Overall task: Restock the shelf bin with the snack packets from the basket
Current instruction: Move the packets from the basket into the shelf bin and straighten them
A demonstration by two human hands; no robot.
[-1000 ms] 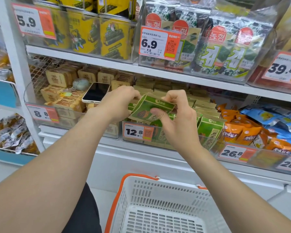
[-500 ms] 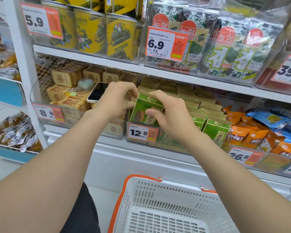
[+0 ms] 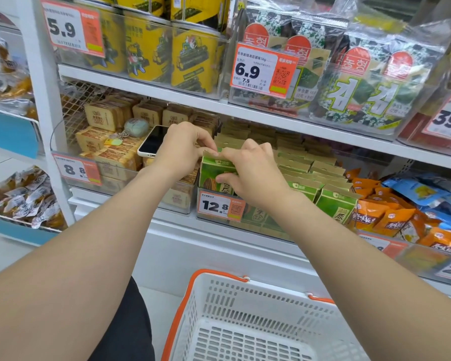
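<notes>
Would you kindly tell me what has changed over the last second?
The green packet went from tilted to upright and down into the front of the bin, behind the 12.8 tag. The left hand and right hand still pinch it. Phone and basket stayed put.

The front packet point(image 3: 212, 173) stands upright in the shelf bin point(image 3: 255, 218), more packets point(image 3: 297, 164) ranked behind it. Left, a phone point(image 3: 154, 140) lies on the neighbouring bin's packs point(image 3: 115, 162), perhaps tilted. The basket point(image 3: 232, 303) sits below, before the shelf point(image 3: 206, 243).
</notes>
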